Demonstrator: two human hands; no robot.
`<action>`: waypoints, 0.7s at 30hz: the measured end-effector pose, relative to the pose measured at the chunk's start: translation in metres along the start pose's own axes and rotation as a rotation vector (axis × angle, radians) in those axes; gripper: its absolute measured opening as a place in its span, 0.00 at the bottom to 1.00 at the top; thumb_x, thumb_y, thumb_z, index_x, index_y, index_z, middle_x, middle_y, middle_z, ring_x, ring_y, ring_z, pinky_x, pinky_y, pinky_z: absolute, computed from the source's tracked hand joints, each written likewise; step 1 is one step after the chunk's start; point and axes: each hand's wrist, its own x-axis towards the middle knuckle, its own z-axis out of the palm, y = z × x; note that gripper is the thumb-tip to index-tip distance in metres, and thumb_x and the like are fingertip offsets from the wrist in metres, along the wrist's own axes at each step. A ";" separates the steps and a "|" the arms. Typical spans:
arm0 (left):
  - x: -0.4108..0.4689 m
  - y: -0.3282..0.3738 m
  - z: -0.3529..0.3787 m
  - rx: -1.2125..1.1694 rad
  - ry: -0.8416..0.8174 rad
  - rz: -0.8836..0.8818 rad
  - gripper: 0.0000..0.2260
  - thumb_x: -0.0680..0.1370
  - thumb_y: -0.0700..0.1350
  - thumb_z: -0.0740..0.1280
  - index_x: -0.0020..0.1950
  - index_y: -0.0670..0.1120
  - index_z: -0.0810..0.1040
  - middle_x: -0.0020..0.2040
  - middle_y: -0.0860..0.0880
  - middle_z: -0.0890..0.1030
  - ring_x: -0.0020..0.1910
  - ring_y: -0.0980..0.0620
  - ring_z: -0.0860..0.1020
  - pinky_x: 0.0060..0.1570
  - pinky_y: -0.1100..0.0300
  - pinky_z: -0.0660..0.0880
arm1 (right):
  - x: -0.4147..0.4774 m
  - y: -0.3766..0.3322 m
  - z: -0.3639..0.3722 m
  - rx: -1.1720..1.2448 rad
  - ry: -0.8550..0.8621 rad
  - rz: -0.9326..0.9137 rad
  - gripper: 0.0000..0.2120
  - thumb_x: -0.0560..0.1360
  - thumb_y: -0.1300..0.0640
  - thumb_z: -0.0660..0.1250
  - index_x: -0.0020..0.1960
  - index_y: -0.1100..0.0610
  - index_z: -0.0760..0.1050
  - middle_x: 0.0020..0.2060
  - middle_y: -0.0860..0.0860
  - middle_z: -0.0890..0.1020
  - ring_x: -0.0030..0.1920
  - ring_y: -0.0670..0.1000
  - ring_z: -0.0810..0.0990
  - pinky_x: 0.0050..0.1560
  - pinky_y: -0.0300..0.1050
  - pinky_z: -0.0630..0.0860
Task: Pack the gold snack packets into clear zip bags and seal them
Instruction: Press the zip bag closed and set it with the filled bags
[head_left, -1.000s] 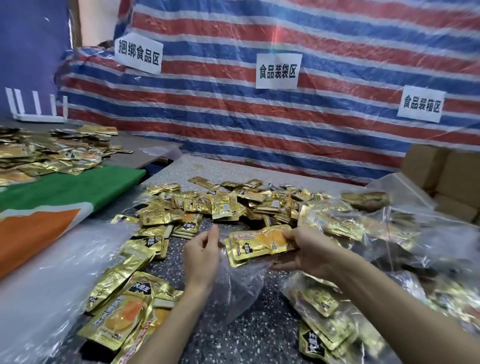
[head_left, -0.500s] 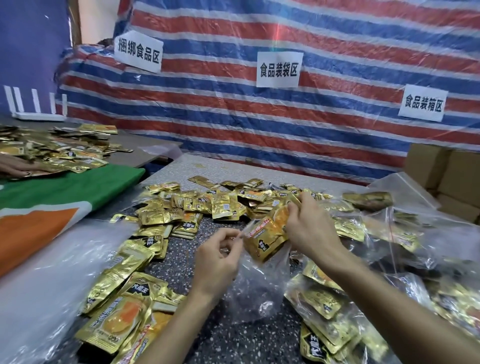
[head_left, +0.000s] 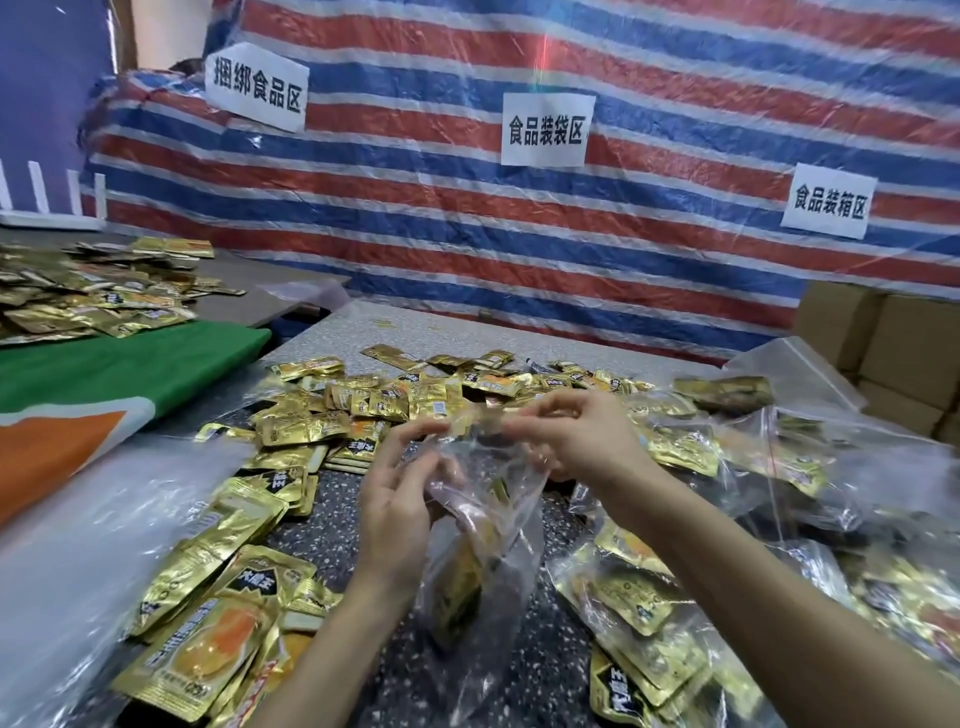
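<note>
Clear zip bag (head_left: 488, 519) between fingers (head_left: 540, 431)

Over the tabletop (head_left: 332, 519), a zip bag (head_left: 498, 499) with snack packets (head_left: 462, 577) inside; behind and left of it, loose packets (head_left: 306, 431); right of it, filled bags (head_left: 727, 582); farther right and behind, cardboard boxes (head_left: 898, 353).

Three paper signs (head_left: 543, 130) are fixed to a striped tarp (head_left: 467, 244). Cardboard boxes (head_left: 893, 353) are stacked at the right.
</note>
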 end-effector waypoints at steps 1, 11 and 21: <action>-0.002 0.002 0.001 -0.003 -0.020 0.020 0.10 0.79 0.41 0.63 0.48 0.54 0.82 0.38 0.45 0.80 0.37 0.45 0.76 0.37 0.48 0.76 | 0.004 0.003 0.000 -0.016 0.074 -0.039 0.10 0.74 0.50 0.75 0.39 0.55 0.83 0.35 0.52 0.86 0.31 0.46 0.82 0.30 0.38 0.77; -0.016 -0.002 0.003 0.065 -0.067 0.025 0.11 0.74 0.46 0.72 0.43 0.45 0.70 0.28 0.40 0.77 0.20 0.46 0.73 0.20 0.62 0.69 | 0.075 0.077 0.005 -0.443 0.209 -0.024 0.08 0.81 0.59 0.64 0.57 0.58 0.79 0.44 0.50 0.84 0.37 0.46 0.82 0.38 0.43 0.81; -0.008 -0.011 -0.003 0.029 -0.026 -0.019 0.07 0.68 0.39 0.65 0.38 0.51 0.72 0.27 0.48 0.73 0.25 0.49 0.70 0.23 0.58 0.69 | 0.143 0.120 0.053 -1.409 0.079 -0.234 0.17 0.75 0.49 0.73 0.61 0.53 0.76 0.63 0.54 0.76 0.66 0.56 0.70 0.67 0.54 0.67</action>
